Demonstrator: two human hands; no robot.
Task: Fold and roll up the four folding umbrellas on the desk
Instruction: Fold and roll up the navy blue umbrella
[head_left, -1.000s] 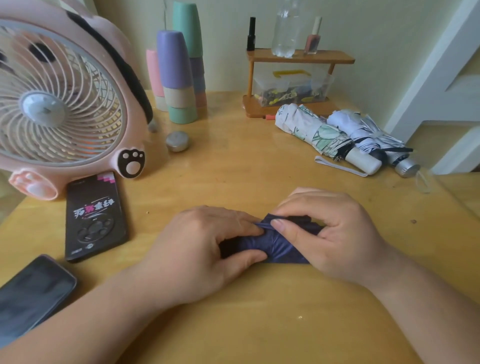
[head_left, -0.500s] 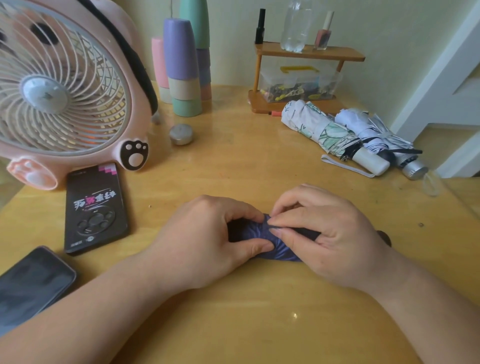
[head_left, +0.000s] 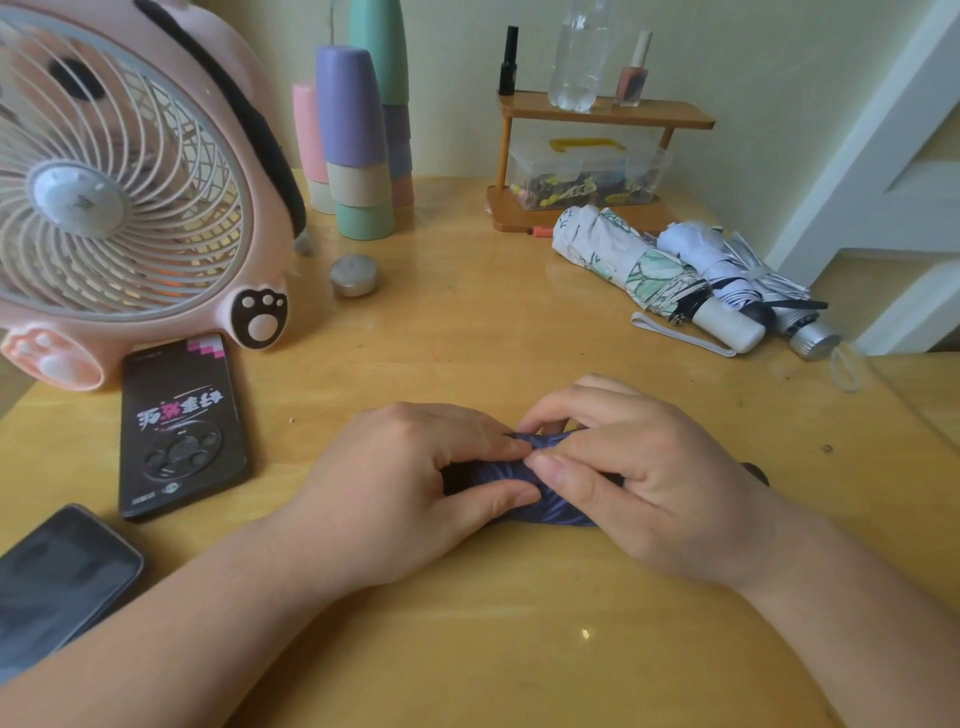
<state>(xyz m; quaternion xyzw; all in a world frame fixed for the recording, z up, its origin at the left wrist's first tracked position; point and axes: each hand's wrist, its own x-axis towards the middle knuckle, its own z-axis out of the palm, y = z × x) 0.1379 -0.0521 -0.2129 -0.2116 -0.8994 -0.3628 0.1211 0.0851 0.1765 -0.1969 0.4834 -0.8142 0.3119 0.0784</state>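
A dark blue folding umbrella lies across the wooden desk in front of me, mostly hidden under both hands. My left hand grips its left part, thumb underneath. My right hand curls over its right part and pinches the fabric between thumb and fingers. Its dark handle end pokes out right of my right hand. At the back right lie two rolled umbrellas side by side: a leaf-patterned one with a cream handle and a white one with a silver handle.
A pink fan stands at the left, with a black phone and another dark phone before it. Stacked pastel cups, a tealight and a small wooden shelf with bottles and a plastic box line the back.
The hands have drawn closer together over the blue umbrella and its bundle looks tighter. The view has shifted slightly; the handle end now shows at the right.
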